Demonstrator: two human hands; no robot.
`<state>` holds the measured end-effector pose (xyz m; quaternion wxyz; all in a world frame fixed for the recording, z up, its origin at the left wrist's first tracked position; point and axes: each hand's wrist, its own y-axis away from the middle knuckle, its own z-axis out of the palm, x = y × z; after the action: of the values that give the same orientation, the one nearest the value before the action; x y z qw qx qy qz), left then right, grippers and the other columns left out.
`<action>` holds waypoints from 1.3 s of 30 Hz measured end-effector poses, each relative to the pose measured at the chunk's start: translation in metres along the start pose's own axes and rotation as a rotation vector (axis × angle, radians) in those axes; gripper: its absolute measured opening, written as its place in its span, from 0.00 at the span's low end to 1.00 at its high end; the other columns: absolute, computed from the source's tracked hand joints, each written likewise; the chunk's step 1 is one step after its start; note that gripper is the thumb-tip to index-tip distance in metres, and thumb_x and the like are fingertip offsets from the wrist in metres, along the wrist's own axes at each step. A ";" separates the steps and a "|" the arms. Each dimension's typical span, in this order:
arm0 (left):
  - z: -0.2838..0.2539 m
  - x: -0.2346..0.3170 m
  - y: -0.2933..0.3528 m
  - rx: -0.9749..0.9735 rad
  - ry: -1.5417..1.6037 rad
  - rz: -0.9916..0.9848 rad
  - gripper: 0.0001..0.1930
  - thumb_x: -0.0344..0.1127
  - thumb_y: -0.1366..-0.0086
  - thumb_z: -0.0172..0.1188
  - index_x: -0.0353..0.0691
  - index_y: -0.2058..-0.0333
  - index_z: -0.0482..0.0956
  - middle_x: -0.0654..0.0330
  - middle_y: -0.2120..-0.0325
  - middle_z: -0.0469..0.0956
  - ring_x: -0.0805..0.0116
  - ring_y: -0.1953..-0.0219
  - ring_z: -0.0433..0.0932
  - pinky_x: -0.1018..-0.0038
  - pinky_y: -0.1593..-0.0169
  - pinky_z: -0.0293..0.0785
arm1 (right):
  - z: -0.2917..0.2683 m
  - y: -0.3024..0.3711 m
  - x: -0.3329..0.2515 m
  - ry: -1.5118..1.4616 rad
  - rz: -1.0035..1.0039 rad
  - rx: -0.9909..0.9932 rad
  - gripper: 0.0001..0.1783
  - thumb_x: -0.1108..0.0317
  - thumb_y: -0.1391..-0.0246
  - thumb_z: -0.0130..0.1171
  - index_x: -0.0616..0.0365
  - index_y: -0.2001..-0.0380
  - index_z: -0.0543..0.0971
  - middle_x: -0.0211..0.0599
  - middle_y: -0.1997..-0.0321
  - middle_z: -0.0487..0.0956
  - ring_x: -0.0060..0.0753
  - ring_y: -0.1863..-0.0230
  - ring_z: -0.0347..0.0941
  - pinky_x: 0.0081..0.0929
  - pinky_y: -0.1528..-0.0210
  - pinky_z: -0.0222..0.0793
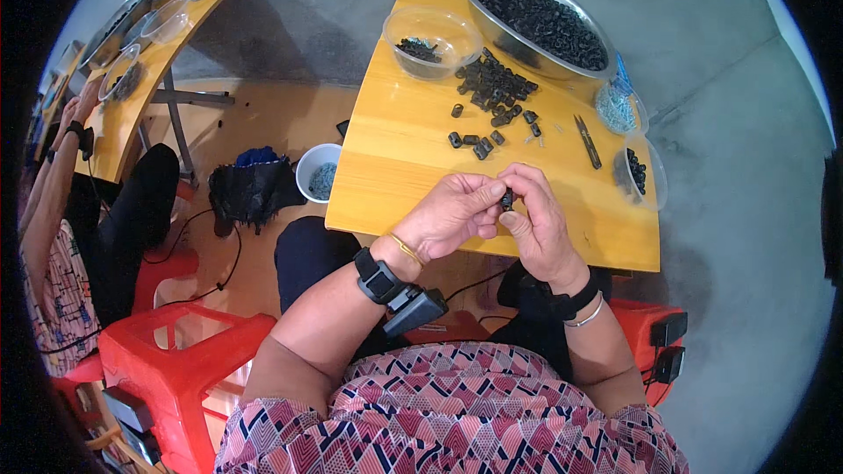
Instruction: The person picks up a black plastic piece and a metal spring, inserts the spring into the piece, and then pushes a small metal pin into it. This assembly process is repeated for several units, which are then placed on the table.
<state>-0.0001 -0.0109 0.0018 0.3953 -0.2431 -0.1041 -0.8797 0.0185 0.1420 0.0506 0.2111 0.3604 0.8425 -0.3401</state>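
Close to the table's near edge, my left hand [455, 211] and my right hand [542, 224] meet, fingertips pinched together. Between them is a small black plastic part [507, 199], gripped from both sides and partly covered by the fingers. Beyond the hands, a loose pile of similar black parts [496, 88] spreads over the yellow wooden table [399, 154], with several strays nearer to me. A pair of dark tweezers or snips [587, 142] lies right of the pile. Tiny pale pieces lie beside the strays, too small to make out.
A large metal basin [492, 22] full of black parts stands at the far edge. Clear tubs [457, 66] sit left and right. A white bucket [307, 167] and red stool [145, 338] stand on the left, where another person [66, 202] sits at a second table.
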 end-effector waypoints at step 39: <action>0.000 -0.005 -0.001 0.029 0.069 0.130 0.07 0.33 0.41 0.51 0.37 0.69 0.75 0.64 0.80 0.72 0.76 0.76 0.69 0.79 0.70 0.67 | 0.020 0.007 0.003 -0.214 0.260 0.328 0.07 0.77 0.51 0.50 0.63 0.66 0.67 0.32 0.72 0.71 0.19 0.71 0.68 0.16 0.68 0.65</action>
<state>0.0018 -0.0067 -0.0010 0.4582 -0.2132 -0.0870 -0.8585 0.0242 0.1325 0.0326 0.2798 0.4573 0.6954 -0.4785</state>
